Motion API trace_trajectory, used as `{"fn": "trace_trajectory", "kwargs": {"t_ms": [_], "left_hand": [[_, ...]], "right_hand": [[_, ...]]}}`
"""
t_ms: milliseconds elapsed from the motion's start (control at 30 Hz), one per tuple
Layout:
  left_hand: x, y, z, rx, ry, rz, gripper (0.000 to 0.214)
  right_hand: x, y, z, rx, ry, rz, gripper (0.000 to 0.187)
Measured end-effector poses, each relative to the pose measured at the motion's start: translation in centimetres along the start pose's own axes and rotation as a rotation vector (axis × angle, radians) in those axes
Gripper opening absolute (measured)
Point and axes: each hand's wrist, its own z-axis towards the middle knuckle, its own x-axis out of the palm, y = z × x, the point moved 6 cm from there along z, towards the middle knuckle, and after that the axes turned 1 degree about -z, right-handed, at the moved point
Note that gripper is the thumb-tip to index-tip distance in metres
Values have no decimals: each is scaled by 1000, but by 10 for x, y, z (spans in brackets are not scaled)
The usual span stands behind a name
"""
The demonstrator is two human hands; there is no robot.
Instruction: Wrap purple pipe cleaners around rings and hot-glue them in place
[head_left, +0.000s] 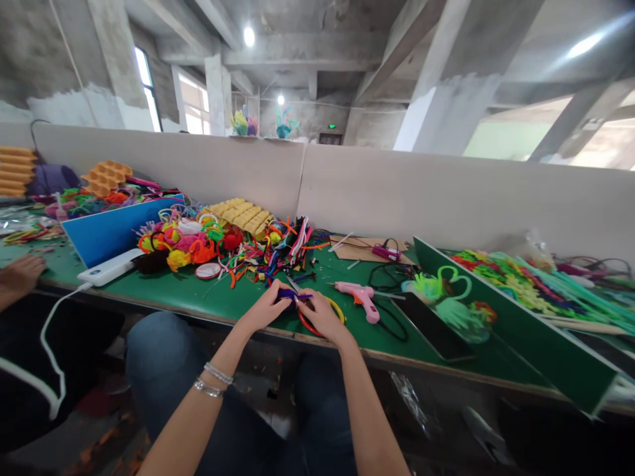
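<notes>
Both hands meet at the table's front edge around a purple-blue fuzzy pipe cleaner (294, 294). My left hand (266, 307) pinches it from the left, fingers closed. My right hand (320, 313) is closed on it from the right, its thumb and fingertips together. Beneath my right hand lie what look like scissors (339, 309), with red and yellow handle loops and a grey blade pointing away; my hands partly cover them. A pink glue gun (361, 297) rests on the green table just right of my right hand.
Pipe-cleaner pieces (292, 251) and colourful fuzzy figures (198, 248) pile up behind and left. A white power strip (110, 266) and blue board (119, 228) stand left, near another person's hand (22, 274). A phone (431, 327), green fuzzy swan (459, 304) and green board (516, 324) are right.
</notes>
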Motion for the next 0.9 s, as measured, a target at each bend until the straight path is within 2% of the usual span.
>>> {"fn": "trace_trajectory", "kwargs": {"t_ms": [333,567,900], "left_hand": [[1,1,-1,1,34,-8,24],[1,-6,-1,74,50,0,27],[1,-2,2,22,49,-18,23]], "right_hand": [[-1,3,-1,21,2,11,17],[-1,3,-1,33,5,29,17],[-3,8,0,19,25,51,17]]}}
